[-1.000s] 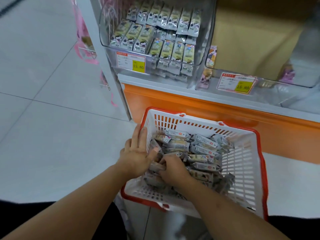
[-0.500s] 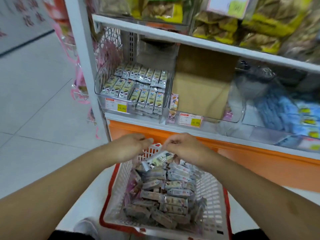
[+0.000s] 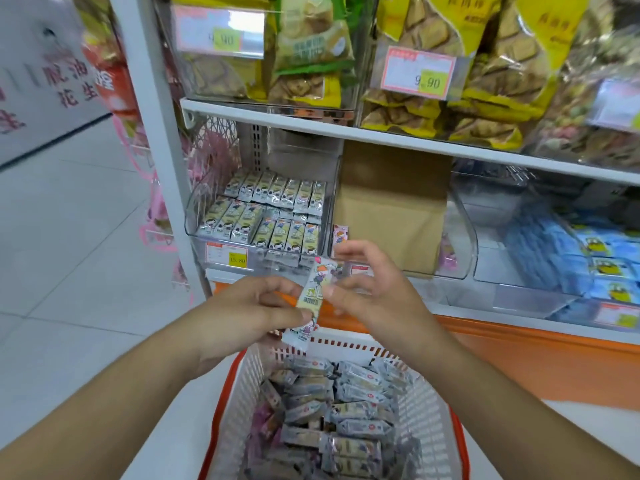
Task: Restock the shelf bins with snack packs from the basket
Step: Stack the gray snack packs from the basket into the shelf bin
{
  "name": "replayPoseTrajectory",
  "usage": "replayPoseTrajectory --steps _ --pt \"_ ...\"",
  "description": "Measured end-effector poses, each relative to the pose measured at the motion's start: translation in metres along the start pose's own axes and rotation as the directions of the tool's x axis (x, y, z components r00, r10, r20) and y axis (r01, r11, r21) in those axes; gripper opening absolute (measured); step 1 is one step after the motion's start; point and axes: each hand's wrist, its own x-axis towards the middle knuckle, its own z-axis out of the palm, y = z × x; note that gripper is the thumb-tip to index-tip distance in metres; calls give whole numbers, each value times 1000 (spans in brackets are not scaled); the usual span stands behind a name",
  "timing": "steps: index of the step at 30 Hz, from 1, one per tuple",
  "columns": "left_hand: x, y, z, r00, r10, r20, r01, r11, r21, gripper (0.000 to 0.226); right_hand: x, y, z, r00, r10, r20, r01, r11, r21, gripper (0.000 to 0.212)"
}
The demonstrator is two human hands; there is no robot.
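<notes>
Foil snack pack (image 3: 310, 299) pinched by both hands' fingers (image 3: 277, 308) above basket rim (image 3: 346, 342)

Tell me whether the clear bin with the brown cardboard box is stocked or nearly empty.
Nearly empty. The clear bin shows only one pink pack at its left front corner and another at the right, beside the cardboard box.

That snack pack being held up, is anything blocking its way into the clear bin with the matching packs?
Nothing visible blocks it. The snack pack, pinched between the left hand and right hand, is above the basket and in front of the clear bin, whose open top shows rows of matching packs.
</notes>
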Motion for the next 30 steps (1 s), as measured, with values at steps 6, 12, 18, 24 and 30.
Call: replayPoseTrajectory --steps 6,12,18,24,30 --pt "10 -1 -8 994 -31 -104 24 998 -63 33 5 3 16 979 -151 140 196 893 -406 67" --pt "16 -6 -15 994 -37 -107 33 999 -41 30 17 0 25 990 -106 98 140 866 -481 62" --pt "32 -12 -65 880 374 -293 -80 725 684 38 63 -24 35 990 -143 10 127 848 -515 64" --pt "48 -35 -96 930 291 -223 56 487 872 67 152 -34 57 996 -81 -22 56 837 -544 59" --pt "51 -33 -96 931 278 -236 78 481 874 68 197 -18 78 998 11 61 35 719 -694 60"
